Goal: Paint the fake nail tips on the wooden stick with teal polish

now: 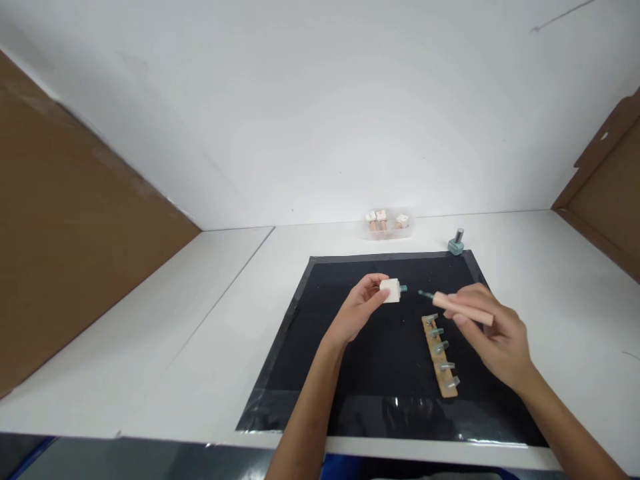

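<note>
- The white tabletop (pixel 125 360) carries a black mat (pixel 370 360), over which both forearms reach inward from the near edge.
- The right arm enters from the lower right and slants up and leftward; the right hand (pixel 500 337) is raised above the mat's right side, turned so the thumb lies underneath and the fingers curl over the top. It is partly closed, gripping a pink nail polish brush cap (pixel 473 312) much like a pen, with the bristle end pointing left.
- The left arm rises from the bottom, leaning to the right; the left hand (pixel 357 308) is over the mat's middle, thumb toward the viewer and fingers curled behind. It pinches a white square nail polish bottle (pixel 390 291) on its side, its teal neck facing the brush with a small gap between.
- A wooden display strip (pixel 437 365) lies on the mat below the brush, holding a row of five clear nail tips (pixel 441 347).
- Beyond the mat, a clear plastic container (pixel 406 233) holds several white-and-pink bottles (pixel 381 219).
- A teal bottle (pixel 455 247) with a silver cap stands at the mat's far right corner.
</note>
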The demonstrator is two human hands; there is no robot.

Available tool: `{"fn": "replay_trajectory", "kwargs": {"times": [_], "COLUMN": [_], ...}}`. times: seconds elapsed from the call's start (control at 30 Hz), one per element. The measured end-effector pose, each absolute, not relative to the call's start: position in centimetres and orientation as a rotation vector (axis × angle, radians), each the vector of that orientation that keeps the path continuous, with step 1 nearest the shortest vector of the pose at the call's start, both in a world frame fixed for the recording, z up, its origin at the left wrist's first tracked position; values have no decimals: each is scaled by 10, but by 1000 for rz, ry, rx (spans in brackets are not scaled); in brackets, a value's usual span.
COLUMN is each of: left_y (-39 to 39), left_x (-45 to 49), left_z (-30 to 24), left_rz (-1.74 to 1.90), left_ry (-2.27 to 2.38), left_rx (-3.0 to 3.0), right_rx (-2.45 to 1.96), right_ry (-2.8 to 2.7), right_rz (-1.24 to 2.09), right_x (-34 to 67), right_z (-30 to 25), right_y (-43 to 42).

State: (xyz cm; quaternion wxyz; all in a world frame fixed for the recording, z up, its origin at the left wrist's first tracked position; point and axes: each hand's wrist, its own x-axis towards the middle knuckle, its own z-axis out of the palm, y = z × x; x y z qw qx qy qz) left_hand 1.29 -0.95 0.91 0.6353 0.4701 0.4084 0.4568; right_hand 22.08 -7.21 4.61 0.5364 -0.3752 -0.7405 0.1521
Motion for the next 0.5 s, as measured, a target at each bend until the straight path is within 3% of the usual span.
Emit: {"fn": "replay_trajectory", "kwargs": {"times": [0.2, 0.33, 0.5], "left_y": [-5, -3, -3], "left_x": [20, 21, 15], "left_z": [-12, -22, -17], "left_rz": [849, 814, 781], "left_ry": [1029, 1102, 1217], "left_rx": [1336, 1561, 1692], "right_rx": [-1243, -1579, -1720], "right_ry": [-1503, -1485, -1639], "right_rz": [484, 450, 2], "right_x": [227, 227, 217], "right_z": [54, 27, -25], "right_y": [-88, -124, -165]}}
